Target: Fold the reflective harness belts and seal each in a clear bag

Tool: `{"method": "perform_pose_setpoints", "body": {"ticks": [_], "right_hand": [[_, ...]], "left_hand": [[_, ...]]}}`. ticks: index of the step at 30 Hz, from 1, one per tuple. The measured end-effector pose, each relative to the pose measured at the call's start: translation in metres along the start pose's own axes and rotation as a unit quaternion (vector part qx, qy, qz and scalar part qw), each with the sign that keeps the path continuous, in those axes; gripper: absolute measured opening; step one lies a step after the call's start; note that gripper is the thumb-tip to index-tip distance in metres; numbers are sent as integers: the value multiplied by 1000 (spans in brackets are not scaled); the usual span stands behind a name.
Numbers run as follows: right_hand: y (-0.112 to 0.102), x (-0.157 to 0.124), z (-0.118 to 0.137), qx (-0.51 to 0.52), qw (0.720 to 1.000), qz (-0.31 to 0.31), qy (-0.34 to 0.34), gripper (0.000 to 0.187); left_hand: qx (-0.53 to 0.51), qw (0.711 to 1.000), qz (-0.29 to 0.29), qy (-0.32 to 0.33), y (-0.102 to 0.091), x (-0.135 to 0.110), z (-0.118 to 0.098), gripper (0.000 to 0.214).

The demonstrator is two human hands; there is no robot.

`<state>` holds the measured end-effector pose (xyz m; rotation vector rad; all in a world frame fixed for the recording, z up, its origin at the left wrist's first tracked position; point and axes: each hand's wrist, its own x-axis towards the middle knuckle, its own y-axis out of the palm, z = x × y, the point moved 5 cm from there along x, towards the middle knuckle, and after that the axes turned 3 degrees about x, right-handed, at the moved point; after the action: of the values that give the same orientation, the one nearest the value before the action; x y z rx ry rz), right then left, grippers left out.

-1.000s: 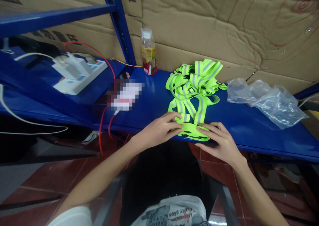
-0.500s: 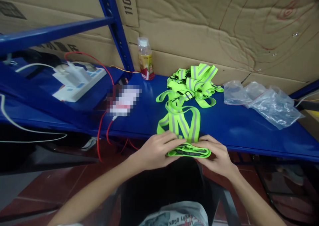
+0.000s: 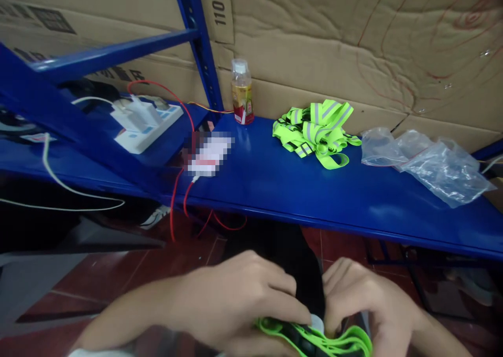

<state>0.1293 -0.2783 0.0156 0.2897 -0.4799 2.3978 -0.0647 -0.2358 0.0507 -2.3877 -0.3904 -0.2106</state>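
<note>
Low in the view, close to my body, is a folded neon-green reflective strap (image 3: 314,341) with black parts among its layers. My left hand (image 3: 251,299) is closed on its left side, the thumb and fingers pinching the folds. Around the right part of the same strap my right hand (image 3: 369,299) is closed, fingers curled downward. The lower edge of the view cuts off part of the strap and both hands. A separate pile of green straps (image 3: 316,131) with grey stripes and black buckles lies on the blue shelf (image 3: 291,189).
Clear plastic bags (image 3: 428,163) lie on the shelf at right. A drink bottle (image 3: 242,92) stands at the back beside a blue upright (image 3: 200,47). Farther left are a blurred-out device (image 3: 210,155) on a red cable and a white power strip (image 3: 151,129). Cardboard (image 3: 298,47) backs the shelf.
Both hands have drawn the folded strap off the shelf edge toward my body. Its loose loops have left the shelf and the pile. The camera view has shifted slightly left.
</note>
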Motion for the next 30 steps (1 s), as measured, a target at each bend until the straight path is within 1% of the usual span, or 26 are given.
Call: {"method": "perform_pose_setpoints", "body": {"ticks": [1,2,3,4,5,6,7,8,10,12,13,14,15,17,18,19,21,23,25,26,27,28,30], "right_hand": [[-17,11,13,28,998,-36,-35,58],[-34,21,23,42,995,-77,-51,54],[-49,32,30,32,993,-101,-50,46],[-62,42,33,-7,993,-115,-26,27],[-75,49,34,-34,988,-151,-19,15],[-83,56,34,-29,988,-152,-15,32],[-87,63,30,-9,991,-130,-8,53],[-89,68,26,22,994,-107,-7,72],[-90,77,15,77,995,-57,-2,102],[-93,86,7,83,996,-27,-2,123],[-93,91,4,68,998,-5,-1,127],[-92,96,2,48,999,25,-1,126],[-90,99,1,26,998,65,0,120],[-82,102,-1,-3,988,152,19,96],[-78,102,-2,-8,983,182,39,83],[-75,101,-3,-5,979,195,62,73],[-71,100,-5,25,976,189,108,63],[-66,99,-6,75,969,183,147,61],[-60,97,-5,116,955,205,178,55],[-60,96,-4,123,952,206,191,53],[-61,94,-3,121,952,193,203,52],[-65,92,-1,118,956,166,211,52],[-75,86,1,125,965,76,218,52]], "left_hand": [[48,998,7,42,-17,6,-5,31],[85,994,18,72,-34,12,-8,30],[117,989,17,87,-50,18,-8,28],[148,984,3,96,-66,25,-8,27],[180,979,-2,97,-77,32,-6,26],[204,973,-11,105,-86,38,-6,25],[221,968,-17,113,-91,43,-6,23],[235,964,-23,125,-93,47,-9,23],[257,954,-42,147,-91,51,-17,22],[281,944,-66,157,-85,49,-27,22],[293,940,-76,158,-81,47,-31,21],[303,937,-78,155,-78,45,-35,20],[312,935,-74,151,-75,44,-36,20],[318,935,-50,151,-71,41,-35,20],[316,936,-33,150,-69,41,-33,20],[309,939,-18,148,-69,42,-29,20],[284,948,3,146,-71,44,-22,21],[257,955,16,145,-74,48,-18,23],[237,960,24,150,-75,50,-16,25],[229,962,26,148,-75,50,-15,26],[220,965,20,144,-76,50,-13,28],[208,969,6,137,-77,49,-10,30],[161,979,-47,119,-83,43,1,41]]}}
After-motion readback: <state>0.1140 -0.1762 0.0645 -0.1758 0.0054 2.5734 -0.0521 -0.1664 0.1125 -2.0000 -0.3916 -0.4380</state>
